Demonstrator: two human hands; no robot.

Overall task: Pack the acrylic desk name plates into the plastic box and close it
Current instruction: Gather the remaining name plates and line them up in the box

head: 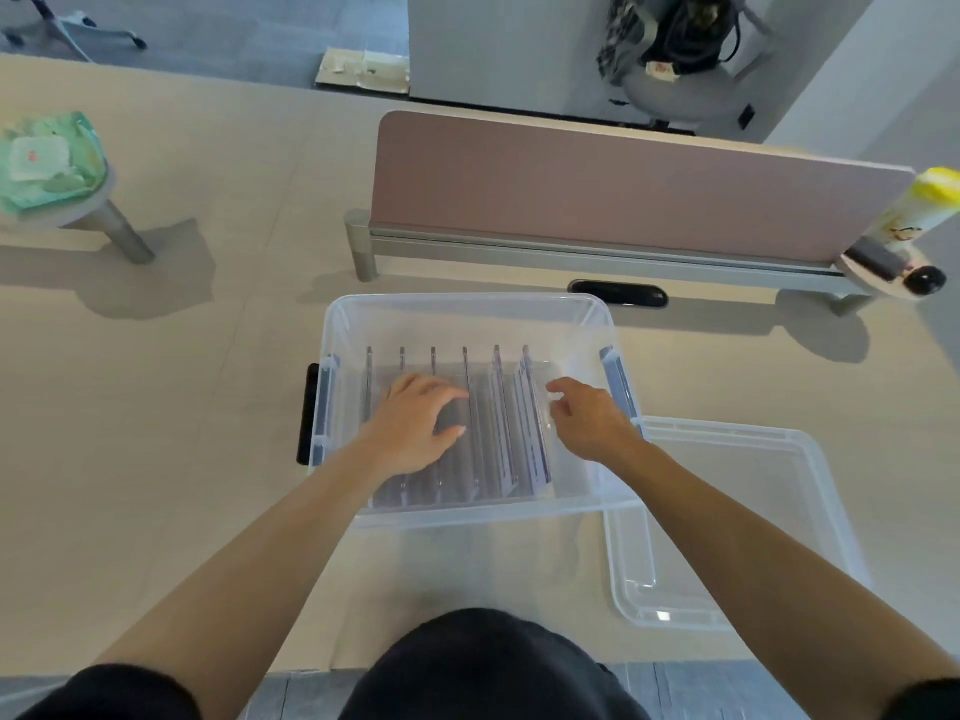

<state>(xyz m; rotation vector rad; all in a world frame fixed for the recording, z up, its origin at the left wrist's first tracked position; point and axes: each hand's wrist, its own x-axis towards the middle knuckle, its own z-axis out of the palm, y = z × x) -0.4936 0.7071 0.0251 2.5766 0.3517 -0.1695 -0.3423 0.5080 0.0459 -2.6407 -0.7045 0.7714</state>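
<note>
Wide pale tabletop (182, 407) fills the view, and across the back of it stands a long pink divider panel (623, 189) on a grey rail. Front and centre sits the clear plastic box (467, 305), open at the top, with a black latch (309, 413) on its left side. Its lid (753, 511) lies off to the right on the tabletop, flat, with its near-left edge tucked right up against the box.

Inside the box, there they are: the acrylic name plates (530, 433), standing on edge in a row and running front to back, with gaps between them. The rightmost ones lean a little.

Now the hands, both arms reaching in over the near wall. The left grip (415, 423) is spread and relaxed, fingers lying across the tops of the plates on the left half of the row, clasping nothing. The right grip (587, 423) is just right of the last plate, fingers loosely curled toward it. Whether it is pinching that clear edge or only near it, I can't tell.

Smaller bits: a green packet (47, 158) on a round stand far left, a yellow-capped bottle (924, 205) far right, and a black cable slot (618, 293) just behind the box.
</note>
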